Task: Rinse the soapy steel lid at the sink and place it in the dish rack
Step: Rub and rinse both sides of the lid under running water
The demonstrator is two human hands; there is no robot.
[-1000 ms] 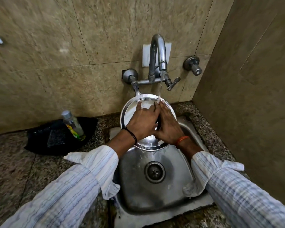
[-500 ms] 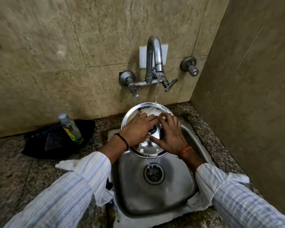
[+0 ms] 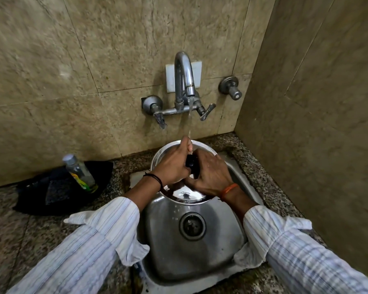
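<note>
A round steel lid with a black knob lies tilted over the back of the steel sink, under the running tap. Both hands rest on its top face. My left hand curls around the knob from the left, fingertips up in the water stream. My right hand lies spread on the lid to the right of the knob, thumb against it. Most of the lid is hidden by the hands. No dish rack is in view.
A clear bottle with a yellow-green label stands on a black cloth on the granite counter at left. A second valve sticks out of the wall right of the tap. A tiled side wall closes in on the right.
The lid has tipped flatter and lower toward the sink. My left hand has gone from lying flat on the lid to closing around the knob, and the water now lands on its fingers.
</note>
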